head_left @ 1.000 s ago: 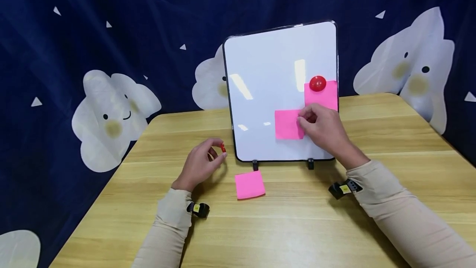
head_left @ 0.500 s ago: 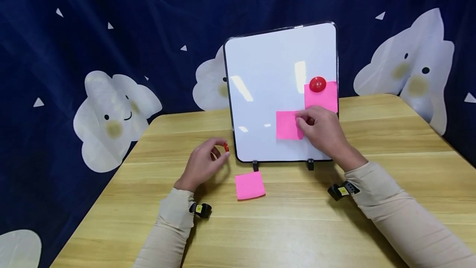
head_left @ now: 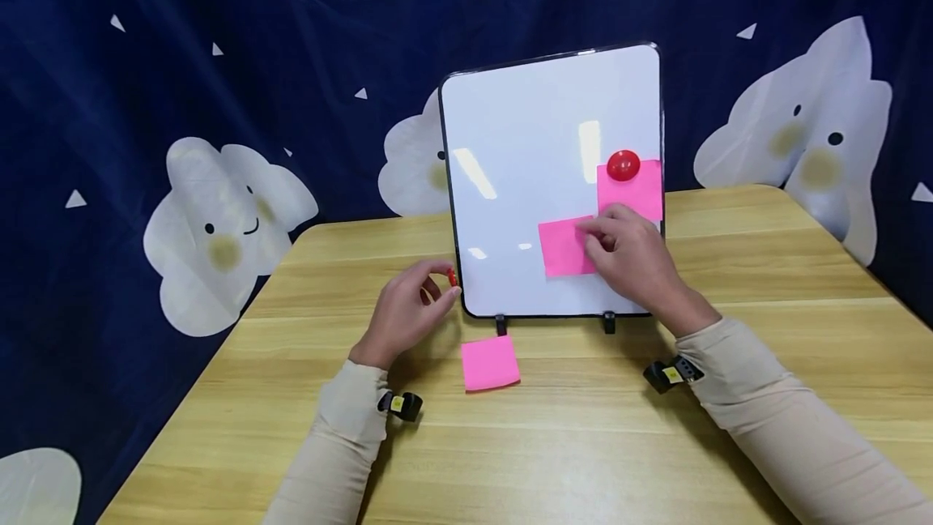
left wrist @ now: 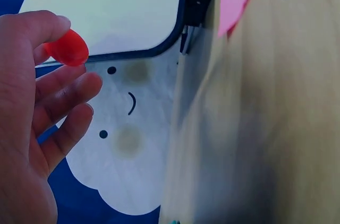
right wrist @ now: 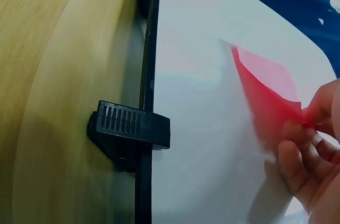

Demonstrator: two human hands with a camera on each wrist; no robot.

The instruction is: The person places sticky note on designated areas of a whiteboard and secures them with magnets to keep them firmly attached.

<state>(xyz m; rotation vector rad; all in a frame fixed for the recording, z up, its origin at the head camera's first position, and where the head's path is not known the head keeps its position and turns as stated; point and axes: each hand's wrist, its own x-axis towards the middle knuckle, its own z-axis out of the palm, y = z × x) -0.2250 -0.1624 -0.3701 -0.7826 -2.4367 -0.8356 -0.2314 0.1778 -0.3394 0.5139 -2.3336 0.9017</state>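
Observation:
My left hand [head_left: 410,306] pinches a round red magnet [left wrist: 68,49] between thumb and forefinger, beside the lower left edge of a whiteboard [head_left: 510,144]. On the right, my right hand [head_left: 632,253] pinches the right edge of a pink sticky note [head_left: 564,248] in front of the board's lower part. Seen from the right wrist, that note [right wrist: 265,83] bows away from the white surface. Another pink note [head_left: 645,189] is on the board at the right, with a red magnet [head_left: 623,165] over its top edge; my right hand covers its lower part.
A pink sticky note pad [head_left: 491,363] lies on the wooden table [head_left: 554,460] in front of the board. Black feet [head_left: 609,322] hold the whiteboard up. Behind stands a dark blue curtain [head_left: 328,14] with cloud prints.
My left hand has moved right and slightly up with the red magnet, closer to the board's edge. The pink note in my right hand has tilted slightly; that hand has barely moved.

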